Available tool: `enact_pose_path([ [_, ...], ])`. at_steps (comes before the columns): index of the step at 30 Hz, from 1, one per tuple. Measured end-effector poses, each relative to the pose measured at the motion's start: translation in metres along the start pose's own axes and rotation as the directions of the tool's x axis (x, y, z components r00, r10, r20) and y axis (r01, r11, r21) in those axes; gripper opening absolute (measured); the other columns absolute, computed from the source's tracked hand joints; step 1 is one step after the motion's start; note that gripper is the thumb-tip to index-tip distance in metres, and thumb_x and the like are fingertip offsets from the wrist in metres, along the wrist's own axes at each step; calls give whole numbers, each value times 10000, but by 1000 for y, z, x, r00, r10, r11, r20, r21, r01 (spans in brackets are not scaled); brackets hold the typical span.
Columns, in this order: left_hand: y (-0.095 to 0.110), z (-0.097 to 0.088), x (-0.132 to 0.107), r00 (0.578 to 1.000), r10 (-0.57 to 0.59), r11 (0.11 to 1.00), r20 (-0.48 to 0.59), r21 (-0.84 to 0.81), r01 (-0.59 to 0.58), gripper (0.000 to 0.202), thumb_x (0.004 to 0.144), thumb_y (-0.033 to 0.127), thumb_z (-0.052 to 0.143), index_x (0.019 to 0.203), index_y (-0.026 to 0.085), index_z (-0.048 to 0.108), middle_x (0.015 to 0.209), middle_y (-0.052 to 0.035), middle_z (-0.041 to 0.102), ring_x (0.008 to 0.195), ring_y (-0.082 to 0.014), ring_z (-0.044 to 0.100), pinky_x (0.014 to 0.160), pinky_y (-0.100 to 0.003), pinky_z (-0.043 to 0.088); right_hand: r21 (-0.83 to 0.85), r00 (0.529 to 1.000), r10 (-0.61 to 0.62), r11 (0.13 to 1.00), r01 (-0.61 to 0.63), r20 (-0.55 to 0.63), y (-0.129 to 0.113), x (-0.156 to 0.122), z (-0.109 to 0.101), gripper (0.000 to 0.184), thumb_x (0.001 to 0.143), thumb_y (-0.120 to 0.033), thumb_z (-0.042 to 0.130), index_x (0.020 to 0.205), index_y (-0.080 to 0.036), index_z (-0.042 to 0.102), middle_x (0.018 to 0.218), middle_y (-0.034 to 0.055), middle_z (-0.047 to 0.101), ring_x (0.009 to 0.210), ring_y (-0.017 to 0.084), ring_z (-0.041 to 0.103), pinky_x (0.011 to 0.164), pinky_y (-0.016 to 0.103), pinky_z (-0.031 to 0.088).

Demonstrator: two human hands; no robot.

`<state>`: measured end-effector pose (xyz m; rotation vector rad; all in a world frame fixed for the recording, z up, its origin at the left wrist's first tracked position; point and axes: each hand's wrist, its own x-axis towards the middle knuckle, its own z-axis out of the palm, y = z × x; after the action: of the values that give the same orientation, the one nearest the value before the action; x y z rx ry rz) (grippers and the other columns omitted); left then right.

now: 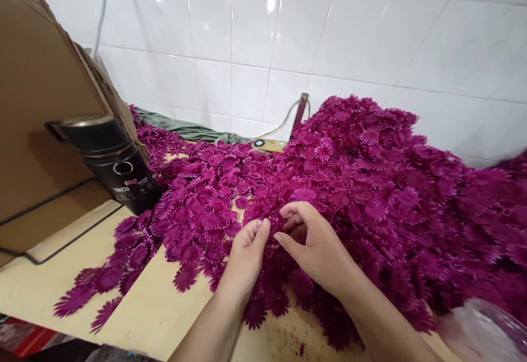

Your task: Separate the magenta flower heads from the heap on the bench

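Magenta artificial flower heads (206,216) with notched petals are spread over the wooden table in front of me. My left hand (249,247) is closed in a pinch, thumb pressed against the bent fingers. Whatever sits between those fingertips is too small and hidden to make out. Just to its right, my right hand (310,236) curls with thumb and fingers apart, and no object shows in its gap. Both hands hover over the near side of the flowers, close together but not touching.
A tall flower pile (370,186) rises on the right, against the white tiled wall (255,38). On the left stand a black vacuum bottle (119,164), a cardboard box (45,77) and a bent black wire (74,241). A clear plastic container (481,329) is at lower right.
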<state>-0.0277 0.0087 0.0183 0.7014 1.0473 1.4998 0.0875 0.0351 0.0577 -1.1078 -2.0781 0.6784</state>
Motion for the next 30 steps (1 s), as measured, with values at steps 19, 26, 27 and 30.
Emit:
enact_pose_path([
  [19, 5, 2, -13, 994, -102, 994, 24, -44, 103, 291, 656, 354, 655, 857, 143, 670, 710, -53, 695, 691, -172, 637, 595, -250, 492, -453, 932, -342, 855, 254, -122, 8, -15, 11, 119, 764, -137, 508, 860, -147, 578, 894, 111, 514, 859, 233, 462, 735, 409, 435],
  [26, 8, 3, -14, 991, -117, 993, 68, -12, 118, 298, 629, 327, 681, 860, 140, 666, 832, -78, 703, 737, -181, 640, 626, -254, 490, -468, 903, -410, 827, 311, -125, 7, -13, 11, 198, 786, -84, 430, 726, -163, 601, 815, 91, 562, 816, 217, 460, 722, 392, 398],
  [27, 8, 2, -14, 991, -114, 993, 65, 1, 114, 299, 619, 321, 689, 855, 138, 665, 841, -79, 702, 737, -180, 639, 630, -253, 488, -438, 905, -403, 845, 308, -140, 7, -12, 11, 199, 784, -87, 430, 698, -164, 592, 796, 85, 562, 803, 211, 461, 721, 389, 393],
  [30, 7, 0, -15, 995, -93, 995, 39, 44, 91, 253, 625, 283, 685, 833, 142, 663, 795, -58, 701, 703, -160, 633, 637, -238, 477, -237, 935, -312, 933, 270, -166, 8, -8, 9, 179, 785, -115, 433, 662, -163, 552, 741, 64, 550, 756, 188, 471, 701, 358, 393],
])
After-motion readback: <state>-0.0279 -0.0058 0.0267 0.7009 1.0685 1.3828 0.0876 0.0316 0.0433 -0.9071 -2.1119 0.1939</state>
